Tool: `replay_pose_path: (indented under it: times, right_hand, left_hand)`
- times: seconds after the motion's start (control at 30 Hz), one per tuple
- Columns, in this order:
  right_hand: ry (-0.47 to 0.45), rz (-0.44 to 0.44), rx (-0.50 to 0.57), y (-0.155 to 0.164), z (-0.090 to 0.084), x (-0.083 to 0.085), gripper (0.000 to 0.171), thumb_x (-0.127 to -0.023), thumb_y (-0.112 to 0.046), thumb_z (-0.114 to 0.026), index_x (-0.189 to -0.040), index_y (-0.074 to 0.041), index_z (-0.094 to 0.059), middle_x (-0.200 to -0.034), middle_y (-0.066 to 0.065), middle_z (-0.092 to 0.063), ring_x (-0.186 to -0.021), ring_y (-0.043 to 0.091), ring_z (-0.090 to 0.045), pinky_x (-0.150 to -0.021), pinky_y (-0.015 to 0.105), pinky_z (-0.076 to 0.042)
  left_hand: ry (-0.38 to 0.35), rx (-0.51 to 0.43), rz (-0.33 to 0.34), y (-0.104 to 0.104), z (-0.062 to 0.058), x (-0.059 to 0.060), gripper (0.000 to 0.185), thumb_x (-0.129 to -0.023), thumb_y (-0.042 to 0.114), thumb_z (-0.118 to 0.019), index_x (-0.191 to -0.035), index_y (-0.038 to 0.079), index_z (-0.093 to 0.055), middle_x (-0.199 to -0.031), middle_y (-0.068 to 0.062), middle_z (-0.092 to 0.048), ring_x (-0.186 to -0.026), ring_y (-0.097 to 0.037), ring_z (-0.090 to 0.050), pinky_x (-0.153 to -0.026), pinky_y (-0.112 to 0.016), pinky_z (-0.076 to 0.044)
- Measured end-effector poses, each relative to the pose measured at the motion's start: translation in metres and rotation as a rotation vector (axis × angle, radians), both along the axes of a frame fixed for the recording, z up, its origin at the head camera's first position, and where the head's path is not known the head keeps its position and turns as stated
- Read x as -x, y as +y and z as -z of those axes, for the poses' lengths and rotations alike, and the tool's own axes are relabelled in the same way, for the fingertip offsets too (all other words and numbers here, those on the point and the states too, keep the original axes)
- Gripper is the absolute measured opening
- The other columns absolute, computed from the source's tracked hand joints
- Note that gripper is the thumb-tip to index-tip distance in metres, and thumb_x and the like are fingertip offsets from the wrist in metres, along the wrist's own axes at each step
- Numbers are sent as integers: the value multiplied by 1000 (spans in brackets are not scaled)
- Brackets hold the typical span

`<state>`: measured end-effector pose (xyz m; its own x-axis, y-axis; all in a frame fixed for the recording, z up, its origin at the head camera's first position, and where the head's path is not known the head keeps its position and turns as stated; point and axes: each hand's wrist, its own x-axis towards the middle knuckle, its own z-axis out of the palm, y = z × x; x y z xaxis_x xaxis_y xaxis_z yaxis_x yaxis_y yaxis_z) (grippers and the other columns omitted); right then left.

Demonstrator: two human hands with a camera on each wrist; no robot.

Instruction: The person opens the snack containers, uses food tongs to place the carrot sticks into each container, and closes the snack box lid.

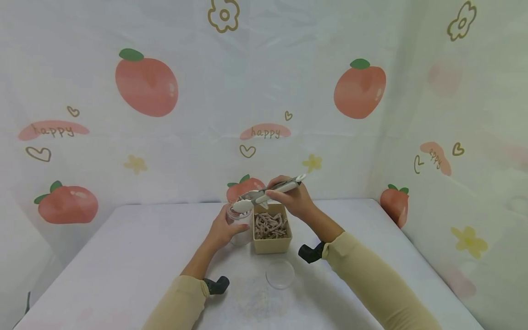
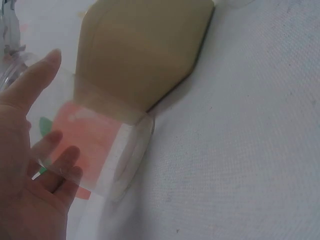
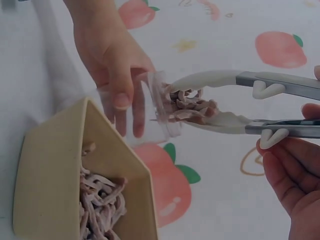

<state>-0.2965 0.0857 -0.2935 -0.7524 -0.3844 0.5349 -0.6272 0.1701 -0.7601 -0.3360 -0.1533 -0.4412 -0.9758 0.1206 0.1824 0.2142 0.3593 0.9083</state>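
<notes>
My left hand (image 1: 219,230) grips a clear plastic jar (image 2: 132,160) around its side, fingers and thumb wrapped about the upper part. In the right wrist view the jar's open mouth faces the tongs (image 3: 215,77). My right hand (image 1: 298,200) holds these grey-and-white tongs by the handles. Between their white tips is a clump of brownish, twisted strips (image 3: 192,106), right at the jar's rim. Beside the jar stands a beige square box (image 1: 272,247), with many more of the strips (image 1: 270,224) inside it.
A round clear lid (image 1: 280,274) lies on the white-covered table (image 1: 148,256) in front of the box. A white cloth backdrop (image 1: 255,68) with printed fruit and hearts rises behind the table and along its right side.
</notes>
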Motion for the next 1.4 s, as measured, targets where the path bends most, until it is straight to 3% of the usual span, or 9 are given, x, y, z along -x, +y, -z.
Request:
replay_pose_path:
  times: [0.47,0.7,1.07,1.4]
  right_hand:
    - [-31,24,-37,-3,7,3,14,-86,0,-70,-95,10,-65,-91,17,-68,-74,16,-56,-63,25,-45]
    - [41,29,-57,-1,29,32,13,-86,-11,-72,-94,0,-68,-88,8,-69,-72,18,-57,-61,29,-46]
    - [22,16,-55,1,29,33,19,-86,-9,-72,-100,4,-67,-93,12,-68,-70,17,-55,-59,27,-44]
    - [28,-22,23,13,26,31,17,-87,3,-69,-101,10,-64,-94,20,-67,-78,15,-61,-67,26,-49]
  left_hand:
    - [10,-4,11,0,1,-1,91,-73,32,-86,-146,14,-33,-144,-11,-46,-136,-35,-38,-108,-53,-30]
    - [23,-6,19,1,-1,-2,91,-74,30,-86,-146,14,-33,-143,-12,-46,-135,-35,-38,-108,-53,-31]
    - [30,-38,51,0,1,-2,90,-76,25,-85,-146,11,-31,-142,-15,-46,-136,-36,-38,-108,-50,-31]
    - [28,12,17,1,-2,-4,92,-76,28,-85,-148,14,-30,-140,-12,-48,-135,-37,-39,-108,-51,-32]
